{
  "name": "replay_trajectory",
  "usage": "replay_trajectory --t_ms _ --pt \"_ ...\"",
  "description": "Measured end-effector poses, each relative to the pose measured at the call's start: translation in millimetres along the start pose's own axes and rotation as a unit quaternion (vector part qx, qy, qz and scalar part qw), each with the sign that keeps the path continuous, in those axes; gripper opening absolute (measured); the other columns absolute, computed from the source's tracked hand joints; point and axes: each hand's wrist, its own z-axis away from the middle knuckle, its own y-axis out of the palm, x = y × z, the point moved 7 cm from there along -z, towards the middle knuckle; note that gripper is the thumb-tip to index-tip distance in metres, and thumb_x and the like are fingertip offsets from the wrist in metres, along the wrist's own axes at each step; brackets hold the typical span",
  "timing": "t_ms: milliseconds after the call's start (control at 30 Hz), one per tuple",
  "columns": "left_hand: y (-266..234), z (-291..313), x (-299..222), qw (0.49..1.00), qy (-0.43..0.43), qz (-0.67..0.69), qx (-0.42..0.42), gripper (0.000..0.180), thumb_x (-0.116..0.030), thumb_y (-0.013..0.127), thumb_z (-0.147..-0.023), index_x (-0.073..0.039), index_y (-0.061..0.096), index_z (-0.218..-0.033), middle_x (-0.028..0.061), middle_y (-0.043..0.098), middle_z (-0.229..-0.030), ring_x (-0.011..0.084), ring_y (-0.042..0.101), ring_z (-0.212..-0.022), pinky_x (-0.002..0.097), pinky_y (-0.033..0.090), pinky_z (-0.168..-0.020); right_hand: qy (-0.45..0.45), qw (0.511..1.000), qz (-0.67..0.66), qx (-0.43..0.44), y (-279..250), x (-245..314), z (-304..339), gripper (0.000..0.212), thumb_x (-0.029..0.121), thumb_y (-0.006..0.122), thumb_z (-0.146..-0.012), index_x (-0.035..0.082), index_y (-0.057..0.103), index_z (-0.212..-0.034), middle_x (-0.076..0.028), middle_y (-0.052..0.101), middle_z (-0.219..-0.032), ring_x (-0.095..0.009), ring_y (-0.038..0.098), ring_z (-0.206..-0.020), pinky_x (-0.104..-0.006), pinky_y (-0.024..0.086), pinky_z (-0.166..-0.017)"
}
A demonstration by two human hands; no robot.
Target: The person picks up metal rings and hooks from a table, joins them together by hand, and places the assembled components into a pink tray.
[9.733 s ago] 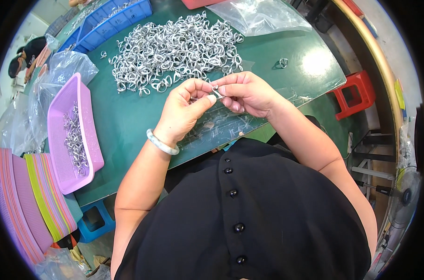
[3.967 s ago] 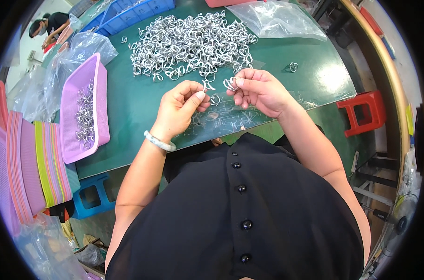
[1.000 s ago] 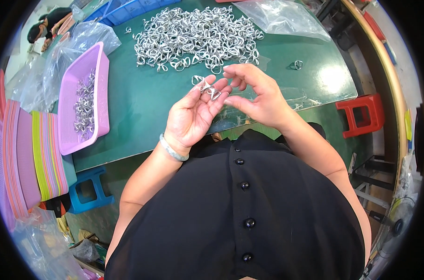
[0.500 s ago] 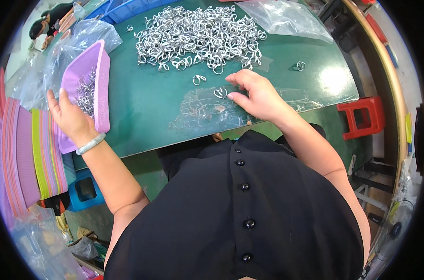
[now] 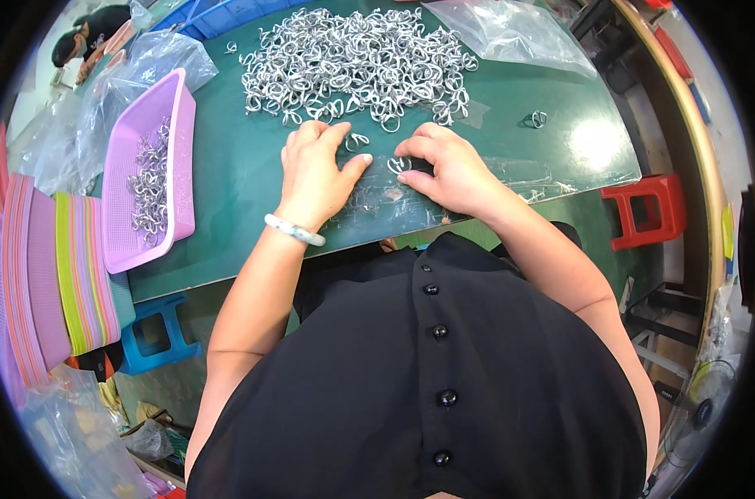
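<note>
My left hand (image 5: 318,173) is over the green table with thumb and fingers apart, holding nothing. Just off its fingertips lies a loose silver metal ring (image 5: 357,142). Thumb and forefinger of my right hand (image 5: 451,169) close around another silver ring (image 5: 399,166) at the tabletop. Beyond both hands spreads a large heap of similar silver rings (image 5: 357,62). To the left, a purple plastic basket (image 5: 184,170) sits tilted at the table's edge, with several silver rings (image 5: 151,187) inside.
Stacked coloured baskets (image 5: 41,274) stand left of the table. Clear plastic bags (image 5: 519,33) lie at the back. One ring (image 5: 536,120) rests far right. A blue tray (image 5: 219,15) is at the far edge. Stools, one red (image 5: 650,209), one blue (image 5: 157,337), flank the table. Another person (image 5: 91,41) is far left.
My left hand has moved right, from the purple basket to the middle of the table. The right hand stays nearly in place, its fingertips now around the ring.
</note>
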Motion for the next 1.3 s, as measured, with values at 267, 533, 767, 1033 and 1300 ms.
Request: replay_trajectory --t_ms 267,533,767,1033,1300 --pt "7.8 -3.5 -1.9 0.999 0.037 0.017 -0.031 0.024 -0.013 0.070 -0.067 -0.007 0.063 -0.089 0.0085 0.053 -0.082 0.0251 0.051 -0.081 0.0350 0.041 -0.074 0.159 0.901 -0.403 -0.001 4.9 -27.2 2.5 0.024 0.000 0.056 -0.079 0.002 0.051 -0.102 0.003 0.052 -0.078 -0.006 0.050 -0.067 -0.0196 0.043 -0.065" --pt "27.7 8.3 4.8 0.860 -0.172 0.464 0.128 0.025 -0.003 0.061 -0.079 -0.003 0.056 -0.104 0.0029 0.057 -0.083 0.0089 0.056 -0.069 0.0196 0.044 -0.057 0.269 0.758 -0.592 0.042 6.8 -25.1 7.2 0.019 0.009 0.054 -0.085 0.001 0.048 -0.100 -0.014 0.060 -0.094 -0.018 0.061 -0.076 -0.0275 0.050 -0.066" --pt "32.5 21.0 -17.7 0.694 -0.209 0.668 0.171 0.027 -0.005 0.059 -0.082 -0.001 0.051 -0.108 0.0056 0.058 -0.087 0.0107 0.057 -0.074 0.0186 0.046 -0.062 0.286 0.651 -0.700 0.063 12.2 -26.0 11.5 0.021 0.021 0.051 -0.089 0.001 0.047 -0.095 -0.020 0.060 -0.092 -0.025 0.062 -0.075 -0.0318 0.053 -0.064" --pt "18.6 17.9 -28.7 0.756 -0.099 0.644 0.056 0.033 -0.001 0.058 -0.081 -0.001 0.048 -0.112 0.0068 0.056 -0.095 0.0125 0.056 -0.082 0.0223 0.047 -0.072 0.267 0.670 -0.689 0.068 11.4 -23.3 11.2 0.023 0.025 0.051 -0.089 0.002 0.055 -0.091 -0.013 0.062 -0.082 -0.018 0.061 -0.068 -0.0276 0.050 -0.059" --pt "2.8 16.7 -42.4 0.875 0.031 0.483 0.008 0.058 0.009 0.058 -0.076 -0.003 0.035 -0.128 0.0069 0.049 -0.103 0.0111 0.051 -0.090 0.0222 0.045 -0.076 0.260 0.698 -0.664 0.067 10.6 -17.2 13.3 0.021 0.026 0.054 -0.087 0.005 0.057 -0.090 -0.007 0.061 -0.076 -0.013 0.058 -0.063 -0.0234 0.047 -0.055"
